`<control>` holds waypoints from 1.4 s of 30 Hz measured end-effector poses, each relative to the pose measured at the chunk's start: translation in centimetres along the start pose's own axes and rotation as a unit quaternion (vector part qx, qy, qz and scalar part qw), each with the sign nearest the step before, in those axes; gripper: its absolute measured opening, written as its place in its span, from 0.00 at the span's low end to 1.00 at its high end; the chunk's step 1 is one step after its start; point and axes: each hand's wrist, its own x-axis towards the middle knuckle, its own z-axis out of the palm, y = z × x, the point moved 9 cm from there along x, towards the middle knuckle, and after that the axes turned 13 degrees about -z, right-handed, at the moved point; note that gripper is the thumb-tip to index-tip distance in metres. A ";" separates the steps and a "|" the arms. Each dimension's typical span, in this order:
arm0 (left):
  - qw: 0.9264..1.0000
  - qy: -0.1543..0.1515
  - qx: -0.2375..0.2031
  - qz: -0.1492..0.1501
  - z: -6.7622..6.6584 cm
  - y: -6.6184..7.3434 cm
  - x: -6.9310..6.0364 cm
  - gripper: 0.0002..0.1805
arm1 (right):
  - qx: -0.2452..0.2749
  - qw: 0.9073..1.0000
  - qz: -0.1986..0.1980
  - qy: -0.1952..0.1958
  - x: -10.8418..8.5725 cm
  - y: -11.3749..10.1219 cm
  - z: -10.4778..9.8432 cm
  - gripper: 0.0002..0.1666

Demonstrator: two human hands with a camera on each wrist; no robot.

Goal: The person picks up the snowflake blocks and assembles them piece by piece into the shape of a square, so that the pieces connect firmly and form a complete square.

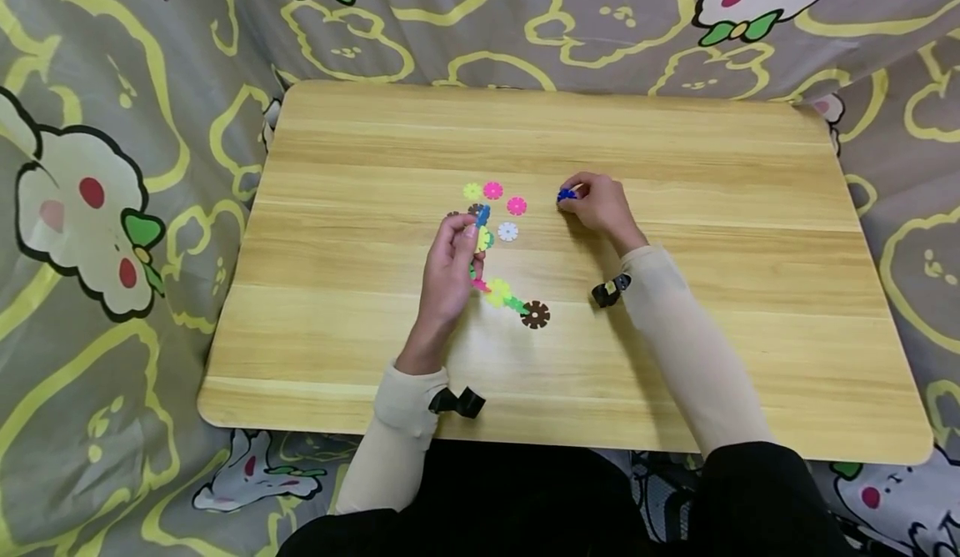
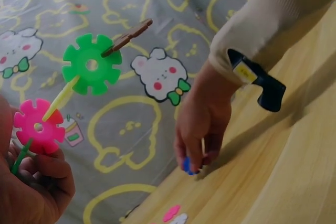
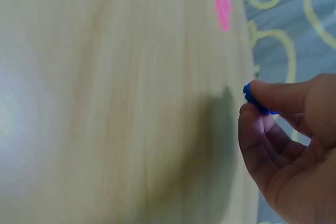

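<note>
My left hand (image 1: 447,278) grips a chain of slotted plastic snowflake discs. A light blue disc (image 1: 482,216) stands at the fingertips. From below the hand the chain runs right through a yellow disc (image 1: 498,293) to a brown disc (image 1: 536,315) at its end. In the left wrist view a pink disc (image 2: 32,121) and a green disc (image 2: 84,72) of it show clearly; the palm hides other links. Out to the right, my right hand (image 1: 602,208) pinches a dark blue snowflake disc (image 3: 254,97) between thumb and fingers, just over the table.
Loose discs lie on the wooden table (image 1: 720,290) beyond the left hand: a yellow-green one (image 1: 472,191), two pink ones, including this pink disc (image 1: 517,206), a white disc (image 1: 507,232) and brown ones partly covered. Patterned curtain (image 1: 480,32) hangs around the table's back and sides.
</note>
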 end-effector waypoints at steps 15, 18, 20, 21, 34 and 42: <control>1.000 -0.010 -0.008 0.013 0.6 0.0 0.0 0.12 | 0.271 0.960 -0.065 0.035 -5.4 -9.6 -2.2 0.18; 1.000 -0.012 -0.002 0.011 0.8 -0.1 -0.1 0.12 | 0.282 0.955 -0.081 0.034 -5.9 -11.0 -2.5 0.18; 1.000 -0.012 0.002 0.009 0.9 -0.1 -0.1 0.12 | 0.284 0.954 -0.090 0.029 -6.2 -11.7 -2.5 0.18; 1.000 -0.012 0.002 0.008 0.9 -0.2 -0.1 0.12 | 0.283 0.954 -0.094 0.026 -6.3 -12.0 -2.5 0.18; 1.000 -0.021 0.009 0.006 1.5 -0.2 -0.3 0.12 | 0.279 0.955 -0.103 -0.002 -7.0 -13.6 -1.4 0.15; 0.999 -0.032 -0.004 0.008 1.7 -0.2 -0.5 0.13 | 0.254 0.961 -0.106 -0.015 -7.3 -13.7 -1.4 0.14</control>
